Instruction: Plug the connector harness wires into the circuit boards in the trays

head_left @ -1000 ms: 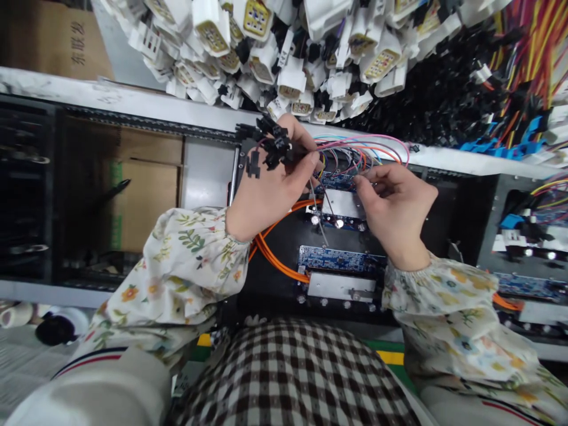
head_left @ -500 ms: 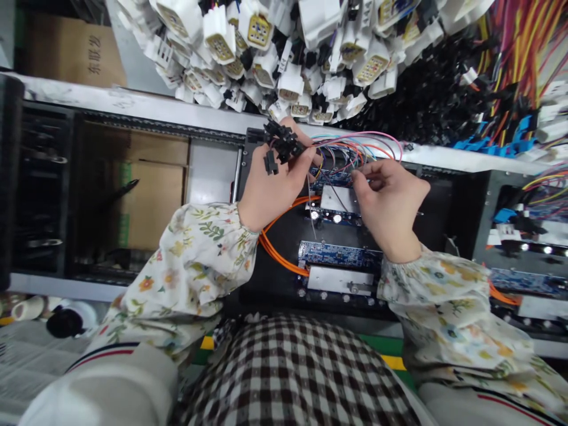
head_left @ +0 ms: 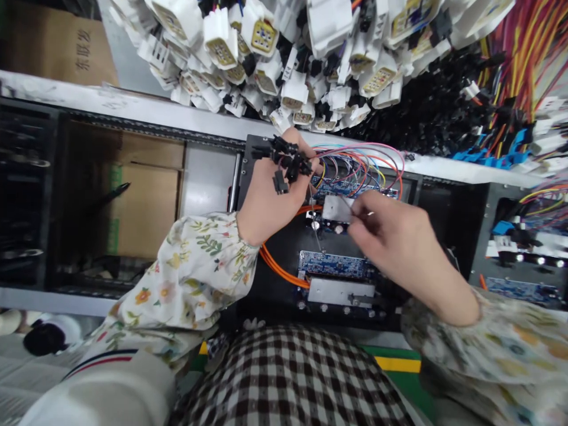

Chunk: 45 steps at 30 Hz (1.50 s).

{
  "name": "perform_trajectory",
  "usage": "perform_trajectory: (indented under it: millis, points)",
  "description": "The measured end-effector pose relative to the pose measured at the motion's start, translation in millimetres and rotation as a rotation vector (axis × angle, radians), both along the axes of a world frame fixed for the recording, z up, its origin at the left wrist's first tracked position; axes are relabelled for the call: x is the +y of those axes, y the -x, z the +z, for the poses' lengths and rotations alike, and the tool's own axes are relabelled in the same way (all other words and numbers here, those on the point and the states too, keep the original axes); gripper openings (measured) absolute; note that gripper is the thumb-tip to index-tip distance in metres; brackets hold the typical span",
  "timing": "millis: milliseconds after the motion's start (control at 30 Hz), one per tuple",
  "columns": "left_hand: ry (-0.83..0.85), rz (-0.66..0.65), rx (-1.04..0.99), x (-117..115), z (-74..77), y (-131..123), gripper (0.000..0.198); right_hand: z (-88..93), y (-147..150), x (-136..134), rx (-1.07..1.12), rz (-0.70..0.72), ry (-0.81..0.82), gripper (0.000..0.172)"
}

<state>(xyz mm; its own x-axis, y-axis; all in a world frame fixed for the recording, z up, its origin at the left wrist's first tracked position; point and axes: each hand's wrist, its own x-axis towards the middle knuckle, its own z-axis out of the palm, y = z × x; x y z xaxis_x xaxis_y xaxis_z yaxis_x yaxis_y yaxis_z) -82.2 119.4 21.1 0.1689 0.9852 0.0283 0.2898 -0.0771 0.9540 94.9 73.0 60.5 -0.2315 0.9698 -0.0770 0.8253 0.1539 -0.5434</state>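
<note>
My left hand (head_left: 270,198) grips a bunch of small black connectors (head_left: 288,160), and their thin coloured wires (head_left: 355,168) arc to the right over a blue circuit board. My right hand (head_left: 390,239) pinches a thin grey wire (head_left: 344,204) just right of a silver metal plate (head_left: 336,208). A second blue circuit board (head_left: 335,265) and silver plate (head_left: 341,291) lie nearer me on the black panel (head_left: 284,248). An orange cable (head_left: 279,266) runs beneath my left wrist.
Hanging beyond the white shelf edge (head_left: 155,109) are masses of white multi-pin connectors (head_left: 266,59), black connectors (head_left: 426,100) and coloured wires (head_left: 519,65). A cardboard-lined compartment (head_left: 146,201) is on the left, and another circuit panel (head_left: 519,236) is on the right.
My right hand has moved down and toward me, drawing away from the wires and over the metal plate. My left hand and its connectors have shifted slightly toward me.
</note>
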Motion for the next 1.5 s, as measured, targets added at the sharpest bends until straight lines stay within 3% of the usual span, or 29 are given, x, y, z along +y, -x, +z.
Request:
perform_trajectory:
  millis: [100,167,300,500,700,800,867,900,967,1067,1167,1233,1367,1500]
  points:
    - [0.036,0.004,-0.042,0.0,0.8,-0.1,0.012,-10.7,-2.2,10.3,0.191,-0.258,-0.058,0.007]
    - [0.039,-0.011,-0.053,-0.3,-0.8,0.2,0.011,-22.7,-1.9,18.0,0.19,-0.334,-0.12,0.008]
    - [0.012,-0.023,-0.07,-1.1,-5.3,0.0,0.01,-39.6,1.4,27.4,0.105,-0.356,-0.121,0.01]
    - [-0.032,-0.022,-0.058,-2.2,-6.1,-1.9,0.011,-42.6,4.0,33.9,0.059,-0.353,-0.087,0.011]
    - [-0.009,0.015,-0.043,-0.7,-2.7,-3.6,0.012,-26.1,4.5,33.5,-0.066,-0.272,-0.092,0.018]
    - [0.039,0.014,-0.068,-0.6,-0.3,-5.0,0.012,-6.5,1.6,19.3,-0.068,-0.073,-0.089,0.016]
    - [0.066,0.022,-0.088,-1.5,0.4,-4.7,0.01,3.7,-1.6,8.8,-0.034,0.069,-0.009,0.006]
    - [0.066,0.026,-0.093,-2.0,0.6,-3.9,0.008,6.4,-3.1,5.0,-0.011,0.077,0.039,0.002]
    - [-0.006,0.012,-0.085,-2.4,1.5,-0.5,0.006,5.4,-5.0,1.8,0.1,-0.08,0.066,0.002]
    - [-0.248,-0.112,0.165,0.3,6.4,6.4,0.006,-10.4,-4.4,8.4,0.277,-0.336,-0.108,0.006]
    - [-0.369,-0.28,0.661,7.3,12.7,10.0,0.015,-32.0,-2.8,19.7,0.263,-0.36,-0.19,0.008]
    - [-0.39,-0.385,0.861,12.4,14.5,10.0,0.023,-42.3,-2.9,24.4,0.252,-0.369,-0.162,0.009]
    - [-0.51,-0.529,0.915,17.5,13.6,9.2,0.033,-47.2,-5.3,26.1,0.249,-0.376,-0.136,0.008]
    - [-0.428,-0.481,0.854,16.0,13.8,9.8,0.037,-46.2,-6.2,27.5,0.241,-0.368,-0.122,0.007]
